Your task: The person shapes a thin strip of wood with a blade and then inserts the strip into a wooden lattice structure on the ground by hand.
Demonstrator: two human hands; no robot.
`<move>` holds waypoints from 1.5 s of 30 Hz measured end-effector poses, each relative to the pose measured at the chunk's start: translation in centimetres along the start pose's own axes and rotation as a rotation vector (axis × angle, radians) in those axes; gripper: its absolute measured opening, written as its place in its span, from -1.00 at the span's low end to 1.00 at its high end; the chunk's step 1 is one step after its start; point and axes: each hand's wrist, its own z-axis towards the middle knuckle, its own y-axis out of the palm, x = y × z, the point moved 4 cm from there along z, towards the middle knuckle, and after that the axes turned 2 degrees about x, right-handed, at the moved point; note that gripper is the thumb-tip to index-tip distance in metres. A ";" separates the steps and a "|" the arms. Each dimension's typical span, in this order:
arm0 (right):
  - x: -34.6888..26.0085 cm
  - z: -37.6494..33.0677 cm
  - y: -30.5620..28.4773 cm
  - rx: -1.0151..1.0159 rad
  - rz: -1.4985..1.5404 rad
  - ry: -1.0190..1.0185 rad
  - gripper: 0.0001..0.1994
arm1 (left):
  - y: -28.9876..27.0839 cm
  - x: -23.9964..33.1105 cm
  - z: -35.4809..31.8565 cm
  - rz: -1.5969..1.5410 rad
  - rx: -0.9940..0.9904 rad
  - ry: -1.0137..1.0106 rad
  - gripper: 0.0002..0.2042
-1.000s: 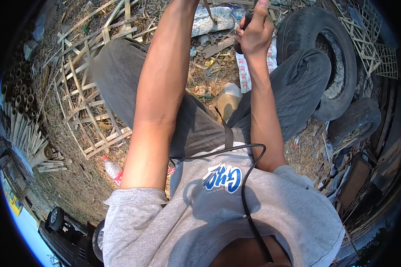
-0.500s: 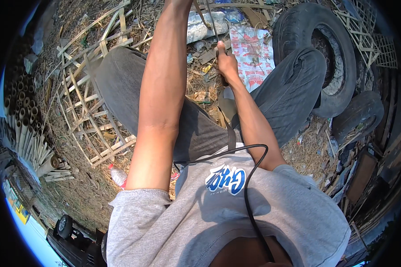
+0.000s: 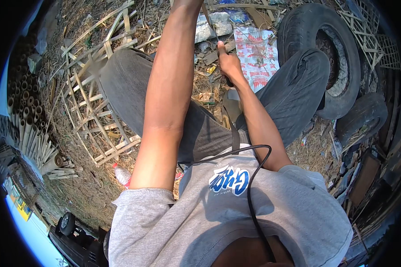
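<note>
I am sitting with both knees in dark trousers (image 3: 133,89) over littered ground. My left forearm (image 3: 169,89) runs up to the top edge of the picture, and my left hand is cut off there. My right hand (image 3: 229,64) is closed around a dark handle (image 3: 229,82) between my knees. A thin pale strip (image 3: 209,24) rises from this hand toward the top edge. Whether the strip is part of the handled thing is not clear. A printed red and white sack (image 3: 258,53) lies just right of the hand.
A bamboo lattice frame (image 3: 93,115) lies on the straw at my left, with stacked bamboo tubes (image 3: 26,120) beyond it. An old tyre (image 3: 329,49) is at my right knee. A plastic bottle (image 3: 120,173) lies near my left elbow. A black cable (image 3: 254,178) hangs down my grey shirt.
My right hand has come down from the top edge to between my knees. The left arm stays stretched upward.
</note>
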 end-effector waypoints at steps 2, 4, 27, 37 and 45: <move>-0.1 -0.4 -0.5 0.098 -0.054 -0.054 -0.08 | 0.5 0.2 -0.2 -0.001 -0.009 -0.003 -0.36; -0.6 -1.7 -0.8 0.233 -0.081 -0.138 -0.11 | 0.6 0.1 -0.2 0.009 -0.020 -0.004 -0.36; -4.9 -4.5 -1.7 0.086 0.708 -0.224 -0.26 | -2.1 -2.2 0.8 -0.221 -0.089 -0.172 -0.44; 0.4 -1.0 2.6 0.194 0.056 -0.025 -0.05 | -2.4 -1.5 0.3 -0.266 -0.109 -0.153 -0.52; -3.7 -4.2 0.8 0.041 0.257 -0.338 -0.14 | -2.1 -1.7 -0.1 -0.265 -0.096 -0.156 -0.54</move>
